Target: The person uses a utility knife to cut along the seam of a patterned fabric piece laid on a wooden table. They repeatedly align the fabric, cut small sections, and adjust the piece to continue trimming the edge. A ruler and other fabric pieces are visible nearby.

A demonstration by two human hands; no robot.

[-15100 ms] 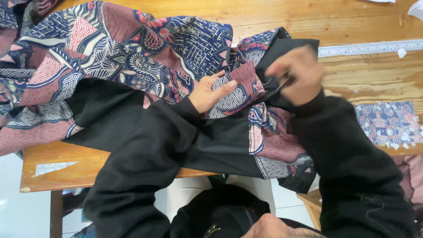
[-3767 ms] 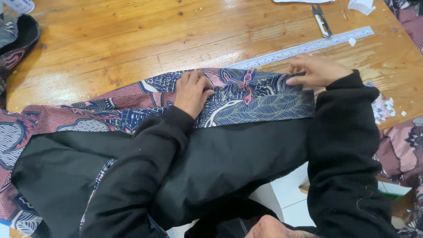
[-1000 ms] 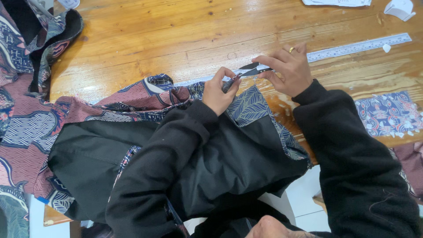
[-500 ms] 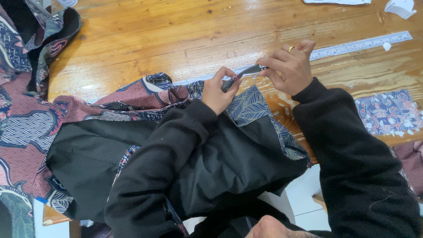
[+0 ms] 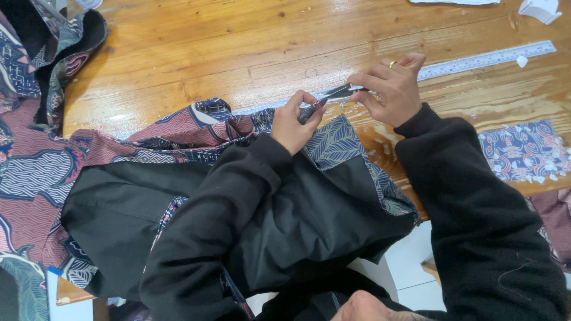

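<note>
Now my left hand pinches edge of patterned garment near middle of table; right hand closed narrow round small dark snips, tips at fabric edge just beside left fingers; judging trimming under way along this edge, black lining spread over near edge of table, most of garment unhandled; cannot tell how much edge is done; steel ruler toward far right corner; patterned scrap at right edge with pale clippings; no packages or labels legible.

Batik garment, black lining up, on table.
</note>
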